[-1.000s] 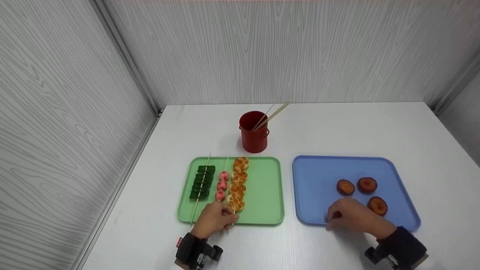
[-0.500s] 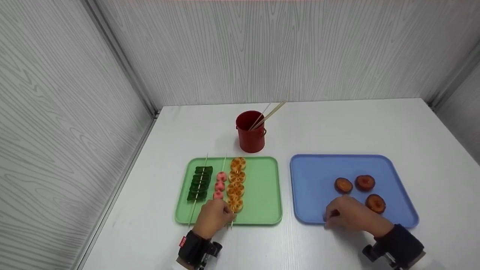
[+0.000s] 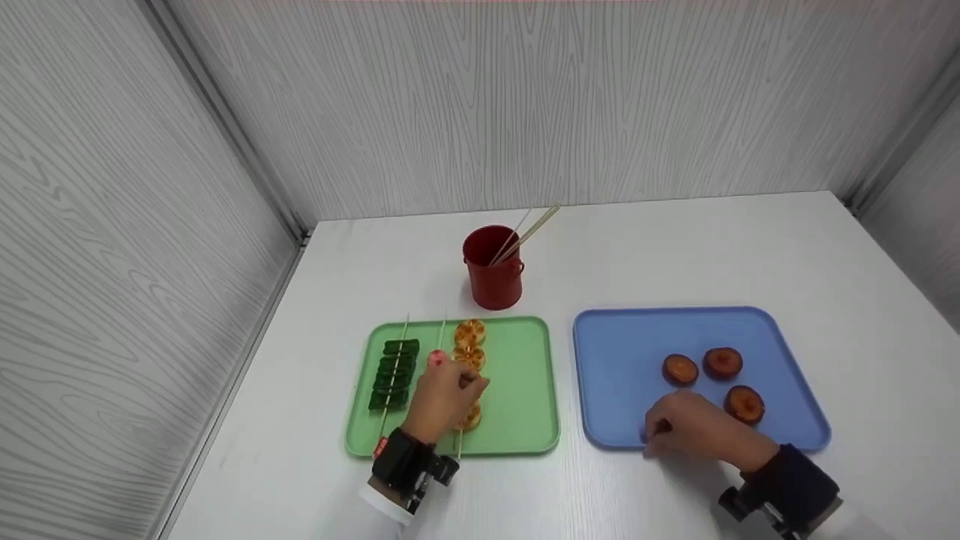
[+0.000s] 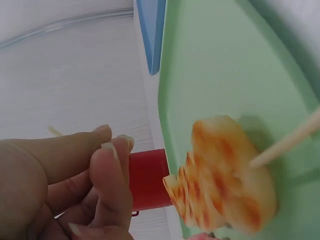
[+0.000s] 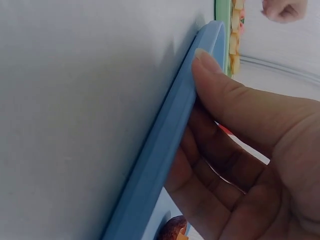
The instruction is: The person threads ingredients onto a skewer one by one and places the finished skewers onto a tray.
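Note:
In the head view, my left hand (image 3: 442, 397) is over the green tray (image 3: 525, 405), above a skewer of browned lotus root slices (image 3: 470, 331). Its thumb and fingertips are close together with nothing between them, and the left wrist view shows the slices (image 4: 225, 175) apart from the fingers. The hand hides part of a skewer of pink pieces (image 3: 437, 358). Further left lies a skewer of folded dark green pieces (image 3: 394, 375). My right hand (image 3: 697, 427) grips the near rim of the blue tray (image 3: 611, 375), thumb (image 5: 207, 65) on the rim, other fingers inside.
Three brown round food pieces, one of them a brown slice (image 3: 680, 370), lie on the right part of the blue tray. Behind the green tray stands a red bucket (image 3: 495, 286) with several thin sticks (image 3: 536, 225) leaning in it. White panels (image 3: 450, 105) enclose the table.
My left hand has let go of the lotus root skewer's near end and moved forward over the tray. The right hand stays at the blue rim. The head view has shifted slightly.

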`<state>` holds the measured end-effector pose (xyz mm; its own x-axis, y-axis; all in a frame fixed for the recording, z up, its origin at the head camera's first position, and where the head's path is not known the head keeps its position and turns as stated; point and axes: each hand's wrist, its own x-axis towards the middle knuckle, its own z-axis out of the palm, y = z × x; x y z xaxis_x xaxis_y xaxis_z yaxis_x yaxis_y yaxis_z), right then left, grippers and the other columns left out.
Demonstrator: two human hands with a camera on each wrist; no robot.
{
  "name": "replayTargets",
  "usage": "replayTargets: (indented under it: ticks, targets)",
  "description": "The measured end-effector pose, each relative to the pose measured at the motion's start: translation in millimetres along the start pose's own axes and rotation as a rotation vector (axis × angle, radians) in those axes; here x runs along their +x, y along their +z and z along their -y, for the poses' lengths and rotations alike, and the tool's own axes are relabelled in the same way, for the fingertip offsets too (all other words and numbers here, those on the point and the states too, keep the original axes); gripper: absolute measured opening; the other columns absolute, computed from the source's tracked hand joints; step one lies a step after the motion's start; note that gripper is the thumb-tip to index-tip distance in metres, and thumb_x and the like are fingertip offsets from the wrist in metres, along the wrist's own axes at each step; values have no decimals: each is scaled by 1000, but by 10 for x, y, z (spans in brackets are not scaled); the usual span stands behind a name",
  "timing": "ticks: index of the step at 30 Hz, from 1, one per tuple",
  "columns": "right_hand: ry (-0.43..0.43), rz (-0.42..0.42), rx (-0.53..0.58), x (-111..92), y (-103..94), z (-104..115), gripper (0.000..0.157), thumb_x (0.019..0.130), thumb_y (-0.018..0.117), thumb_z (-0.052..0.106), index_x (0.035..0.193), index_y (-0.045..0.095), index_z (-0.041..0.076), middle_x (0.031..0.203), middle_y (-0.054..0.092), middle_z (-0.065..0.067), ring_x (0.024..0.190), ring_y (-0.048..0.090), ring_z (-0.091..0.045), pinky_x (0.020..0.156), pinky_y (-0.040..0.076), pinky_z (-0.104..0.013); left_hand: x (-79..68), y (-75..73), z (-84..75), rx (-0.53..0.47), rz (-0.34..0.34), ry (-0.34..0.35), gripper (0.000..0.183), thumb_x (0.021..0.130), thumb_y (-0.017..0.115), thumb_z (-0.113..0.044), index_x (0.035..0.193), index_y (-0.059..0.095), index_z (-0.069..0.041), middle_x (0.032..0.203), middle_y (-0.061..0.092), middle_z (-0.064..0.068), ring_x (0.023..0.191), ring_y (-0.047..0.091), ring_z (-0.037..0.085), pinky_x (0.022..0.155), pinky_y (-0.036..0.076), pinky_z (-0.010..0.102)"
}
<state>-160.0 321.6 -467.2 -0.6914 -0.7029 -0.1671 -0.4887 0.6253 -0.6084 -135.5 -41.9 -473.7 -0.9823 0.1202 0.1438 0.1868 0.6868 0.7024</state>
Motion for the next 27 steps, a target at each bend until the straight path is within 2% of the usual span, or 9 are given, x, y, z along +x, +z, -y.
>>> replayTargets:
  ticks: [2, 7, 11, 14, 16, 22, 27]
  targets:
    - [3, 3, -2, 11, 10, 21, 14, 77, 82, 16, 70, 71, 16, 66, 60, 14, 61, 48, 1, 54, 41, -19, 79, -8, -29, -13, 15, 0, 27, 94, 66, -17, 68, 65, -7, 56, 47, -7, 49, 40, 6, 55, 36, 25]
    - [13, 14, -11, 49, 41, 67, 11, 78, 82, 15, 72, 72, 15, 67, 61, 13, 62, 49, 0, 55, 43, -20, 267, -36, -97, -48, 29, -14, 18, 95, 65, -19, 83, 73, -8, 67, 65, -2, 56, 56, 6, 63, 51, 32]
    - [22, 36, -7, 102, 44, 88, 9, 79, 81, 16, 74, 73, 15, 67, 61, 13, 61, 49, 0, 54, 43, -20, 416, -64, -146, -96, 12, 5, 16, 96, 63, -18, 88, 74, -9, 76, 69, 4, 63, 61, 10, 60, 51, 29]
    - [-9, 29, 5, 151, 36, 101, 7, 83, 77, 17, 77, 75, 16, 70, 63, 13, 63, 52, 0, 56, 45, -19, 541, -72, -187, -129, -18, 32, 15, 96, 64, -17, 90, 74, -8, 78, 70, 6, 65, 64, 13, 60, 51, 28]
    - [-43, 3, 4, 194, 35, 110, 8, 85, 75, 16, 78, 75, 16, 71, 65, 13, 64, 53, 1, 58, 46, -19, 622, -76, -214, -157, -31, 32, 16, 95, 65, -17, 91, 74, -6, 79, 71, 6, 65, 65, 14, 60, 52, 27]
    - [-111, -126, -35, 368, 48, 167, 9, 85, 76, 12, 77, 74, 16, 70, 64, 13, 65, 54, 1, 60, 47, -19, 818, -102, -287, -312, -31, -29, 19, 94, 66, -16, 100, 73, 0, 86, 72, 11, 73, 69, 18, 70, 54, 28]
    - [-103, -249, -37, 433, 57, 182, 9, 86, 74, 14, 77, 75, 14, 71, 67, 8, 64, 53, 0, 59, 45, -20, 1030, -59, -371, -294, -138, -26, 16, 92, 68, -12, 99, 73, 2, 82, 72, 12, 73, 70, 24, 65, 53, 26]
